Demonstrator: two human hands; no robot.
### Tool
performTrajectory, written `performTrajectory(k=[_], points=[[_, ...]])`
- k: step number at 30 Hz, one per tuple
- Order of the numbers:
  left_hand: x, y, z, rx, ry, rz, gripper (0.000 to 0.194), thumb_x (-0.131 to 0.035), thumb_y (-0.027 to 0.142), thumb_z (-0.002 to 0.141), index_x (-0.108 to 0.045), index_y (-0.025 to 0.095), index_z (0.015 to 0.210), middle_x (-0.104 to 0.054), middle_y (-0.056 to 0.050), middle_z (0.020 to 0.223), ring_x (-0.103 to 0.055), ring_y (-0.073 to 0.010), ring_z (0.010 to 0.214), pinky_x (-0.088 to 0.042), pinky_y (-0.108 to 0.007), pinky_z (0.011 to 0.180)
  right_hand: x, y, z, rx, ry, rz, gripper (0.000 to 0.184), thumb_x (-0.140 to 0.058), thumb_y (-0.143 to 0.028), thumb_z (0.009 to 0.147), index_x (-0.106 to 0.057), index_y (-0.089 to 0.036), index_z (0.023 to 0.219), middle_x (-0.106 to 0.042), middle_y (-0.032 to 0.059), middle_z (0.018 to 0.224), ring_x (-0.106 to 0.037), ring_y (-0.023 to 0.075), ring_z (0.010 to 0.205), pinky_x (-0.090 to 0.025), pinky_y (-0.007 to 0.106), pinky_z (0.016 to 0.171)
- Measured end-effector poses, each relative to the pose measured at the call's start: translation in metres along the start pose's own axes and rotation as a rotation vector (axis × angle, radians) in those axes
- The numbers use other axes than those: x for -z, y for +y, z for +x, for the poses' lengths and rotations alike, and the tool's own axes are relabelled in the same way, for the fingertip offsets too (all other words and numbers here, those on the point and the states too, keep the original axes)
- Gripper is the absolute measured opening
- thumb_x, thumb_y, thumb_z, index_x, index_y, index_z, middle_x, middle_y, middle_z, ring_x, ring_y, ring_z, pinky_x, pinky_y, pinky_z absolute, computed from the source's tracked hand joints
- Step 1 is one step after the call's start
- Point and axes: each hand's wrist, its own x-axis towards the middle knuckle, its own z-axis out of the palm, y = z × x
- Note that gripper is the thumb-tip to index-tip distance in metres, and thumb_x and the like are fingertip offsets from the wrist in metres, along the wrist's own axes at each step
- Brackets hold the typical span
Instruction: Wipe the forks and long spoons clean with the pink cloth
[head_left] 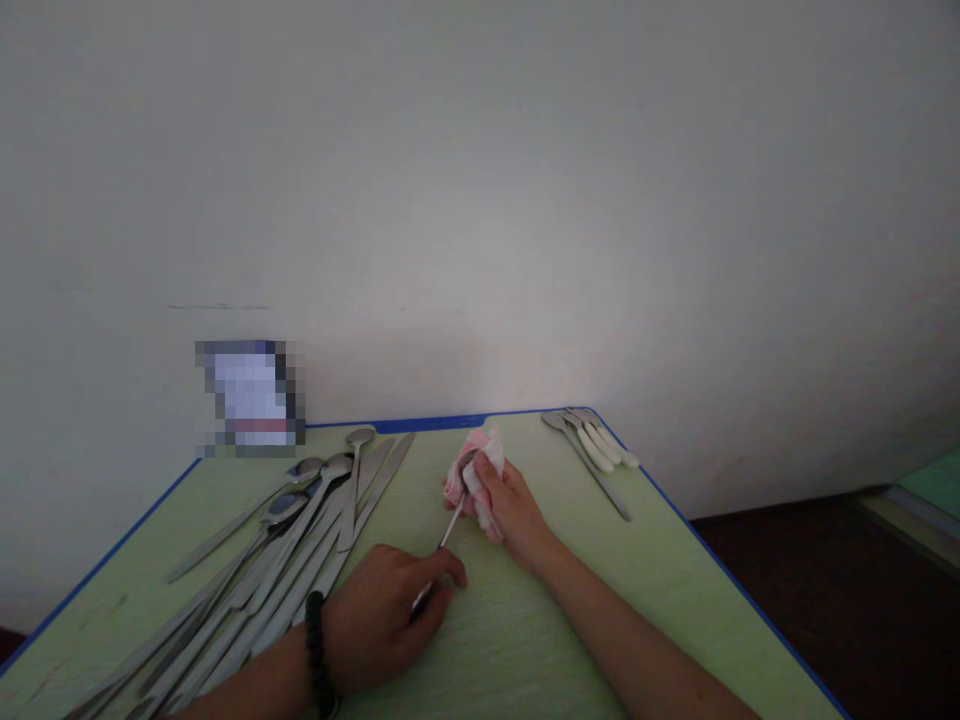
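Observation:
A metal spoon [453, 522] points away from me over the middle of the table. Its handle is gripped by my left hand [397, 605], the fingers closed around it. My right hand [514, 505] is closed on a pink and white cloth [487, 500], which is wrapped about the spoon's bowl; part of the bowl shows between the folds. Left of my hands lies a pile of metal spoons [334, 470] and table knives [386, 490], partly hidden by my left forearm. At the far right rest a metal spoon [589, 465] and several pieces of cutlery with cream handles [600, 447].
The light green table [517, 640] has a blue edge and stands against a pale wall [495, 220]. A blurred, pixelated upright object [251, 395] is at the back left corner. Dark floor [795, 590] shows beyond the right edge.

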Motion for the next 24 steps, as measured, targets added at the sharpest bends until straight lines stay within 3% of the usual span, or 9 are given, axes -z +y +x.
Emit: performTrajectory(k=[5,13,18,24], points=[[-0.001,-0.001,0.000,-0.007,0.002,-0.027,0.025,-0.036,0.020,0.088,-0.058,0.025,0.096,-0.061,0.003,0.060,-0.060,-0.0142,0.056,-0.038,-0.022,0.059,-0.002,-0.002,-0.001,-0.059,0.088,0.040,0.047,-0.047,-0.063,0.074,-0.057,-0.017,0.069,-0.061,0.0041,0.057,-0.055,0.0141,0.049,-0.039,0.023,0.041],[0.001,-0.002,-0.001,-0.031,0.000,-0.053,0.029,-0.032,0.019,0.090,-0.058,0.025,0.100,-0.063,0.002,0.065,-0.061,-0.0145,0.059,-0.039,-0.022,0.060,-0.004,-0.013,-0.002,-0.203,0.026,0.281,0.060,-0.039,-0.073,0.069,-0.060,-0.017,0.075,-0.064,0.0068,0.061,-0.060,0.0173,0.055,-0.045,0.026,0.047],[0.002,0.000,0.000,-0.025,-0.013,-0.063,0.030,-0.031,0.019,0.091,-0.059,0.024,0.100,-0.063,0.002,0.063,-0.059,-0.0134,0.055,-0.039,-0.020,0.057,-0.004,-0.015,-0.003,-0.179,0.018,0.315,0.057,-0.040,-0.072,0.070,-0.059,-0.018,0.077,-0.066,0.0071,0.069,-0.061,0.0166,0.058,-0.046,0.027,0.050],[0.000,-0.001,0.000,-0.027,0.006,-0.054,0.029,-0.032,0.020,0.090,-0.060,0.024,0.100,-0.063,0.002,0.062,-0.059,-0.0135,0.054,-0.038,-0.021,0.056,-0.002,-0.005,-0.002,-0.081,0.005,0.114,0.038,-0.059,-0.054,0.070,-0.058,-0.017,0.077,-0.065,0.0045,0.067,-0.057,0.0140,0.054,-0.045,0.025,0.051]])
